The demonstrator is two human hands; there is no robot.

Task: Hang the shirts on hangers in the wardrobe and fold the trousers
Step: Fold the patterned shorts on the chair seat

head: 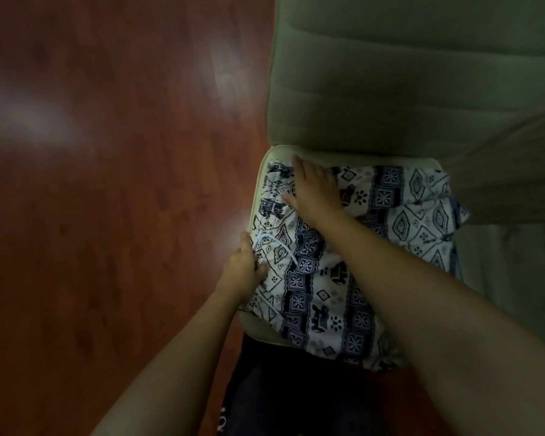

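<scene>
White-and-blue patterned trousers [328, 278] lie bunched on the seat of the chair [256, 325]. My right hand [312, 187] rests flat on them near the chair's back, fingers straight and close together. My left hand [243, 272] grips their left edge by the white cord [280, 245], thumb on top. One corner hangs over the front of the seat, so I think a hard tug could pull them onto the floor [107, 199] or mess up the fold. I count one pair of trousers, one chair, one cord, two hands, and one grey cloth [501, 171] at the right.
</scene>
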